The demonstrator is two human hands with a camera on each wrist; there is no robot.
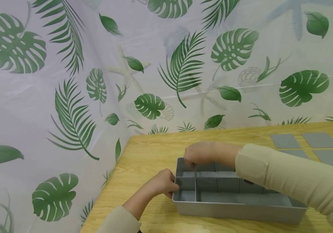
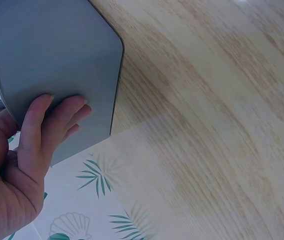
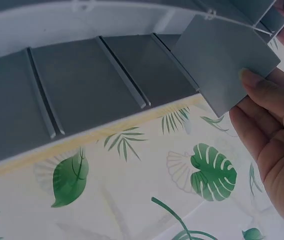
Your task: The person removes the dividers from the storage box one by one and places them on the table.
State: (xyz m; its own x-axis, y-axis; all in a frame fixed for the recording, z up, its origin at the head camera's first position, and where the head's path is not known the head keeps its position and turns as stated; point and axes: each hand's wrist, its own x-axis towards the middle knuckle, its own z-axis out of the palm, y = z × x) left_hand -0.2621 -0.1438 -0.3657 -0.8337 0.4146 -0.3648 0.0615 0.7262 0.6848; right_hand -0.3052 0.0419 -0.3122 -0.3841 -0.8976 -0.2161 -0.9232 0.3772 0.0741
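Observation:
A long grey organizer box [image 1: 239, 212] stands on the wooden table, split lengthwise by a partition. My left hand [image 1: 163, 183] grips its left end wall, thumb over the rim and fingers against the outside [image 2: 57, 115]. Over the back left corner, my right hand [image 1: 198, 153] pinches a thin grey divider panel [image 3: 227, 60] between thumb and fingers. This panel is tilted beside the slotted ridges [image 3: 124, 72] of the box's back wall. In the front row, another divider [image 1: 196, 190] stands upright near the left end.
Several flat grey panels [image 1: 320, 140] lie on the table [image 1: 152, 152] at the far right. A leaf-patterned sheet [image 1: 184, 97] hangs along the table's back and left edges. My right forearm [image 1: 288, 174] crosses over the box.

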